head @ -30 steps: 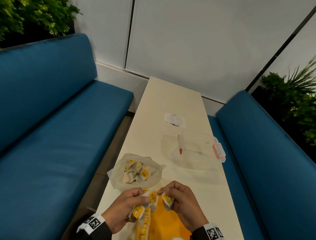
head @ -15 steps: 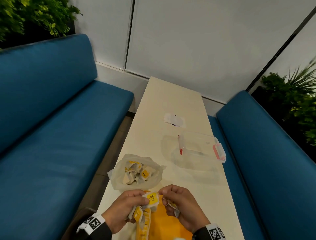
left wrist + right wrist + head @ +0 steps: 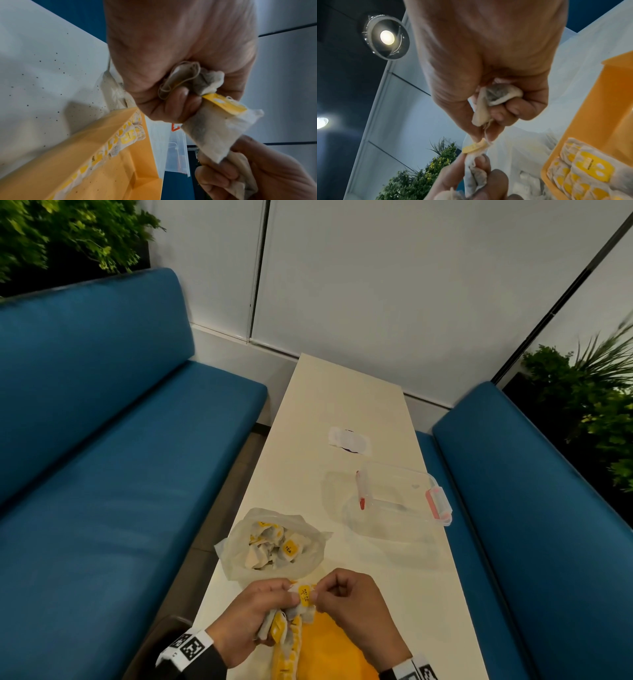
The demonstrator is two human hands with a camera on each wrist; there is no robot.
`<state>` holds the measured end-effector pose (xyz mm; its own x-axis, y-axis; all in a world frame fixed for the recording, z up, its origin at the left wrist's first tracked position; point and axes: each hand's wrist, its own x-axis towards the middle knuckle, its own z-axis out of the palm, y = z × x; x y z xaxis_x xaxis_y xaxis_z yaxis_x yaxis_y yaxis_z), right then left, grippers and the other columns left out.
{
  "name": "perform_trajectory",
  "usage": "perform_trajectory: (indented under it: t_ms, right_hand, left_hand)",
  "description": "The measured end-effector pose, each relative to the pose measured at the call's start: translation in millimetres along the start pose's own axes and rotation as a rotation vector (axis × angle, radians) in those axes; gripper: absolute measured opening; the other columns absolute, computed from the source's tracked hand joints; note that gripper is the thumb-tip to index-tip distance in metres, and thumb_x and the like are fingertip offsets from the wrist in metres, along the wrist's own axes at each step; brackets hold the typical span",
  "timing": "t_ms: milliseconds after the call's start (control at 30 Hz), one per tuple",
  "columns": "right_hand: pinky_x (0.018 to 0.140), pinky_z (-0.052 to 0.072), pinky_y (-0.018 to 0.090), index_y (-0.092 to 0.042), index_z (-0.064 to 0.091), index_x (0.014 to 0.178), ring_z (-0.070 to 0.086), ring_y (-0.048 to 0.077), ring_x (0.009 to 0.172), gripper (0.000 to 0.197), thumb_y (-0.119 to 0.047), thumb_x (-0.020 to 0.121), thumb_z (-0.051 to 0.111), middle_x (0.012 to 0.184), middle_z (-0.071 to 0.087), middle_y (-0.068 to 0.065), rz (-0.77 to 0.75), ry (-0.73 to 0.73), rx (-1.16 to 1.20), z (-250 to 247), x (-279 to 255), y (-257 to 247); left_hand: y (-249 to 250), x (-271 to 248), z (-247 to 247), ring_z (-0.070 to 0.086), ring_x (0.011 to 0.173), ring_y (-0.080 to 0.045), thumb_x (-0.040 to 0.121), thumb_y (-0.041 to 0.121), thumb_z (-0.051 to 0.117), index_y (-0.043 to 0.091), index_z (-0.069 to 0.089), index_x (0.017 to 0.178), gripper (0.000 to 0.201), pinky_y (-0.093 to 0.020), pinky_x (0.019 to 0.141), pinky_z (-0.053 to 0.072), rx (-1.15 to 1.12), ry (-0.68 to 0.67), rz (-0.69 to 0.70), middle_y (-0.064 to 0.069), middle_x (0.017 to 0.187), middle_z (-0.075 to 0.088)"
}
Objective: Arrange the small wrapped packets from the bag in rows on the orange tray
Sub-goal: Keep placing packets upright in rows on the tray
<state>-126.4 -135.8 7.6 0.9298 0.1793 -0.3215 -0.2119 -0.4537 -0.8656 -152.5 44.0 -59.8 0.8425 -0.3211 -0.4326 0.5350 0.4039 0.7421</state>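
The orange tray (image 3: pixel 329 648) lies at the table's near end, with a row of yellow-tagged packets (image 3: pixel 289 655) along its left edge. My left hand (image 3: pixel 279 599) grips several packets (image 3: pixel 212 129) above the tray's far left corner. My right hand (image 3: pixel 322 597) holds one packet (image 3: pixel 498 97) curled in its palm, while its thumb and forefinger pinch the yellow tag (image 3: pixel 474 146) of a packet that the left hand holds. The open plastic bag (image 3: pixel 274 546) with more packets sits just beyond the hands.
A clear lidded container (image 3: pixel 397 498) with pink latches and a red-tipped stick on it lies at the right middle of the narrow white table (image 3: pixel 411 594). Farther off is a white paper scrap (image 3: pixel 349 440). Blue benches (image 3: pixel 120 474) flank both sides.
The right hand has tucked its packet into its palm, out of the head view, and its fingertips have moved left to meet the left hand at a packet's yellow tag.
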Motion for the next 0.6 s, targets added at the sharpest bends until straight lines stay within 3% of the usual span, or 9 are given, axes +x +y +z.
perform_trajectory:
  t_ms: [100,200,300,433,600]
  right_hand:
    - [0.048,0.038,0.018,-0.009,0.074,0.076,0.050,0.006,0.048,0.009,-0.011,0.085,0.072,0.064,0.070,0.005,0.023,-0.019,0.047,-0.4,-0.4,-2.3]
    - [0.048,0.038,0.020,-0.006,0.073,0.080,0.049,0.008,0.048,0.010,-0.013,0.087,0.071,0.066,0.069,0.007,0.048,-0.029,0.076,-1.0,0.1,-1.8]
    - [0.048,0.037,0.020,-0.004,0.073,0.083,0.050,0.006,0.047,0.009,-0.012,0.087,0.070,0.066,0.069,0.007,0.053,-0.048,0.092,0.2,-0.1,-1.8]
    - [0.048,0.037,0.021,-0.006,0.073,0.082,0.050,0.006,0.048,0.008,-0.012,0.087,0.070,0.065,0.067,0.005,0.042,-0.050,0.094,-0.8,-0.2,-2.6]
    - [0.054,0.042,0.020,-0.011,0.075,0.078,0.054,0.006,0.056,0.008,-0.012,0.085,0.072,0.068,0.069,0.003,-0.038,-0.058,0.035,-5.0,-0.2,-1.9]
  left_hand:
    - [-2.5,0.9,-2.0,0.052,0.065,-0.020,0.066,0.037,0.087,0.012,0.069,0.089,0.038,-0.024,0.056,0.038,0.049,-0.001,0.002,-0.014,0.080,0.054]
    - [-0.8,0.7,-0.2,0.056,0.063,-0.018,0.065,0.037,0.086,0.018,0.072,0.073,0.025,-0.024,0.056,0.042,0.111,-0.009,0.014,-0.009,0.073,0.059]
    - [-0.1,0.2,3.1,0.062,0.064,-0.016,0.069,0.031,0.084,0.017,0.073,0.070,0.017,-0.024,0.057,0.048,0.165,-0.005,0.028,-0.007,0.073,0.064]
    - [-2.5,3.1,1.3,0.057,0.074,-0.024,0.065,0.040,0.090,0.011,0.071,0.078,0.037,-0.029,0.066,0.046,0.274,0.036,0.030,-0.012,0.078,0.061]
    - [-3.1,7.3,4.6,0.048,0.054,-0.012,0.077,0.031,0.087,0.016,0.063,0.065,0.031,-0.020,0.048,0.037,0.336,0.107,0.043,-0.005,0.062,0.052]
